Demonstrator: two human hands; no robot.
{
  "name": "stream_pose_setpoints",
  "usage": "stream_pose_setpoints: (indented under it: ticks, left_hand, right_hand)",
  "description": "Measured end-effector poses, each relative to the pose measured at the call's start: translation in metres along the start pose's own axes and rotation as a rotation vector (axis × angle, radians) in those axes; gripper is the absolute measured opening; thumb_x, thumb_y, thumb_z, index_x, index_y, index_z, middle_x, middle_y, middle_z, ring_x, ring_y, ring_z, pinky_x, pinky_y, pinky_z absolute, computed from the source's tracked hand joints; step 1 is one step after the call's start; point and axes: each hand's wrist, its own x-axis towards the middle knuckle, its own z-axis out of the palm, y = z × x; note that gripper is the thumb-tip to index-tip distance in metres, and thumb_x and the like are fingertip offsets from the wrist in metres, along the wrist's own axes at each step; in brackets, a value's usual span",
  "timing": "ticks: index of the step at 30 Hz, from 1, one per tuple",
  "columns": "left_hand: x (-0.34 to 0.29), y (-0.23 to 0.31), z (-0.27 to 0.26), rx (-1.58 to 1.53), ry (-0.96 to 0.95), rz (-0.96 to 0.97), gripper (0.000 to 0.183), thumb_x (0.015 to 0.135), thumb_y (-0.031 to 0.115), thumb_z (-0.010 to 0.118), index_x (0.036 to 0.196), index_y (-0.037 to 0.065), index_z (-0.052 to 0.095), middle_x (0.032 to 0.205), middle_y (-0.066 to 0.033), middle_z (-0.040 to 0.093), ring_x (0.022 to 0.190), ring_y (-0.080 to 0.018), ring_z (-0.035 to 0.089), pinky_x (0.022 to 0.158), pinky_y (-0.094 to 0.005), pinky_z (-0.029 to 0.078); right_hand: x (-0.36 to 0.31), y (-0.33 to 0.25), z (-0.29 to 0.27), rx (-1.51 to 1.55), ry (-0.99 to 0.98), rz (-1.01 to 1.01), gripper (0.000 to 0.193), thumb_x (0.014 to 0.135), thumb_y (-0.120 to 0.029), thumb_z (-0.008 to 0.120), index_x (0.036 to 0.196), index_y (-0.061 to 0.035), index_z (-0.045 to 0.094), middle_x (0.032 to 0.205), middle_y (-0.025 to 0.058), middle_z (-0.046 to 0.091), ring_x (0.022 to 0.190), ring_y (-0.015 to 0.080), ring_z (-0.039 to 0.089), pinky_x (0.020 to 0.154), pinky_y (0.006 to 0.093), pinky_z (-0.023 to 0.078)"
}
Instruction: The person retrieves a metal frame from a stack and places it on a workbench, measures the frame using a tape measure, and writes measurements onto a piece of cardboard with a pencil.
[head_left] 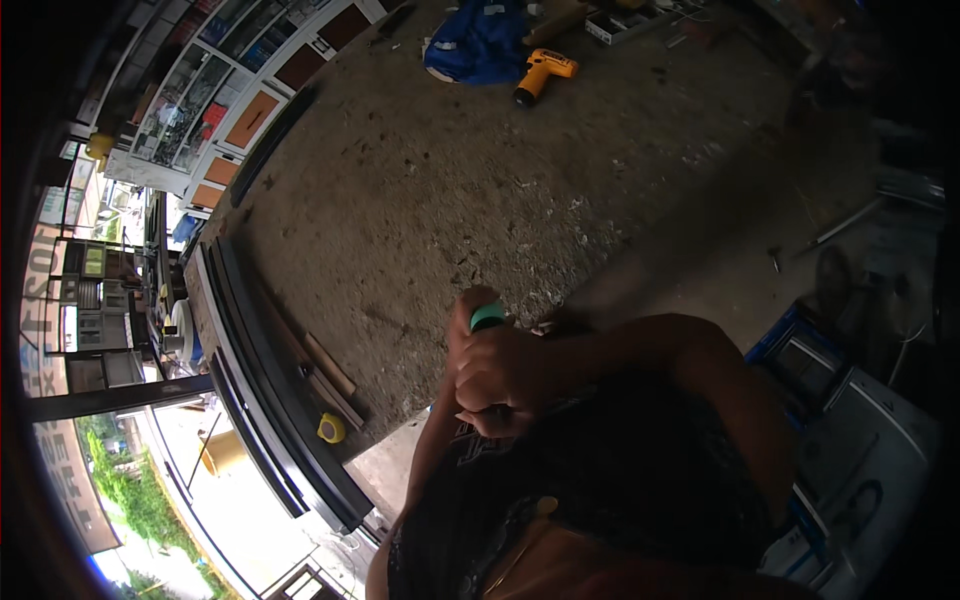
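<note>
Close together, just in front of my body at the near edge of the worktable (480,200), are both my hands. My left hand (474,303) is closed around a small object with a green and dark end (487,316); its kind is not clear. My right hand (505,368) lies just below and against it, its fingers curled tight. What the right hand grips, if anything, is hidden by the fingers.
An orange-yellow cordless drill (547,70) and a blue cloth or bag (475,42) lie at the far side. A yellow tape measure (331,428) sits by dark long profiles (265,380) at left. Glass-fronted cabinets (190,110) stand far left; framed panels (805,360) lean at right.
</note>
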Motion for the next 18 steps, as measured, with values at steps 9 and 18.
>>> stream_pose_setpoints:
  ticks: [9,18]
  left_hand:
    - [0.0,0.004,0.037,-0.261,-0.388,0.221,0.017,0.089,0.017,0.06,0.102,0.008,0.053,0.103,-0.0087,0.056,0.099,-0.0236,0.056,0.093,-0.035,0.043]
    - [0.024,0.009,0.144,-0.706,-0.828,0.044,0.025,0.084,0.019,0.067,0.103,0.005,0.058,0.105,-0.0106,0.061,0.099,-0.0222,0.057,0.089,-0.0349,0.046]
  right_hand:
    - [-0.03,-0.044,-0.006,-0.312,0.075,0.23,0.028,0.075,-0.01,0.067,0.058,-0.013,0.045,0.054,0.001,0.045,0.052,0.0185,0.048,0.082,0.0423,0.038]
    - [-0.09,-0.094,-0.042,-0.672,0.232,0.297,0.021,0.071,-0.009,0.065,0.061,-0.0135,0.047,0.058,0.0011,0.047,0.055,0.0198,0.053,0.084,0.0434,0.038]
